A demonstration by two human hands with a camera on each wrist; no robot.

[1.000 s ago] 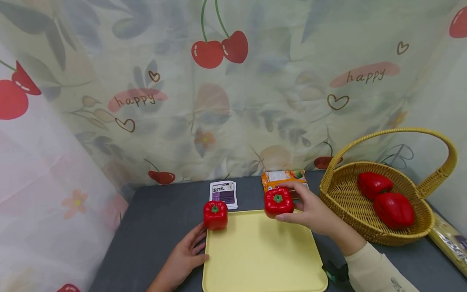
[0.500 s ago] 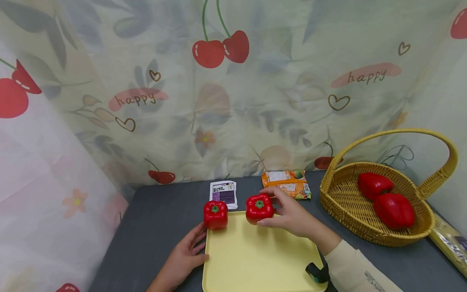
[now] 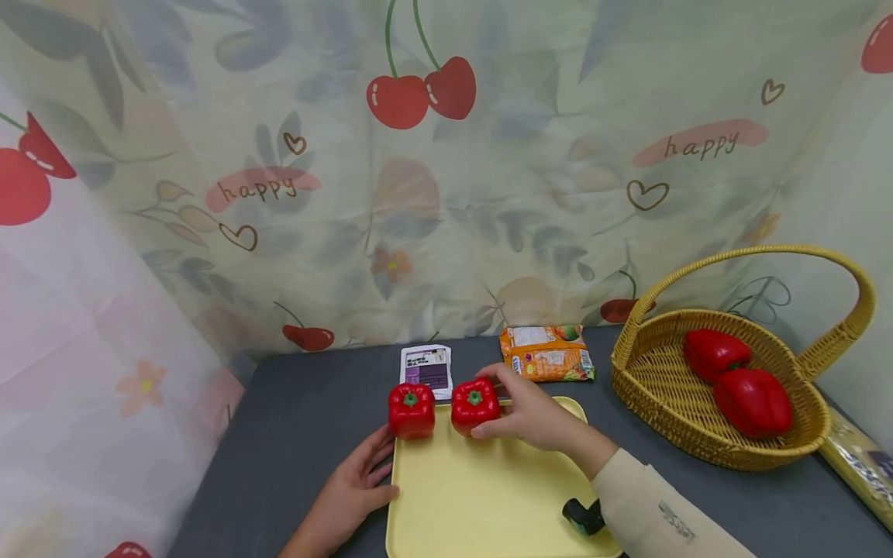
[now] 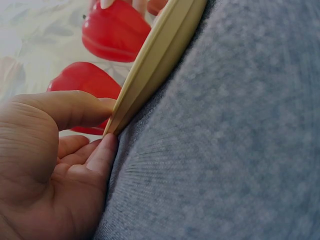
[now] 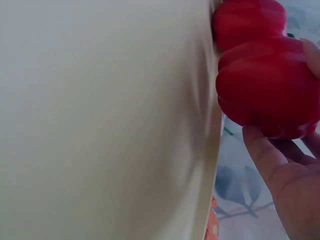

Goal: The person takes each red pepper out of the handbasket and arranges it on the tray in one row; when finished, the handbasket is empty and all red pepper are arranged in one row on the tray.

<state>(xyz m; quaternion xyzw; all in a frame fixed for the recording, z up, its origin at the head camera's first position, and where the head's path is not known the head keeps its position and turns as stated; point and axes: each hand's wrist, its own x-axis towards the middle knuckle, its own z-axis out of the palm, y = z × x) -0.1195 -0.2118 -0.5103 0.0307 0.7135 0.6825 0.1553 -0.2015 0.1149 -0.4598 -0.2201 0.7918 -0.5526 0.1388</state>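
Observation:
A red bell pepper with a green stem is gripped by my right hand, thumb on its near side and fingers behind. It stands upright over the tray's far edge; I cannot tell whether it touches the tray. Just left of it another red bell pepper sits upright at the far left corner of the yellow tray. My left hand holds the tray's left rim, and in the left wrist view the thumb and fingers pinch the rim. In the right wrist view the held pepper overlaps the other.
At right stands a wicker basket with a tall handle, holding two red bell peppers. Behind the tray lie a white and purple packet and an orange snack packet. A gold package lies beyond the basket's right side.
My right hand has moved left with its bell pepper, from near the orange packet to close beside the corner pepper. My left hand has stayed at the tray's rim.

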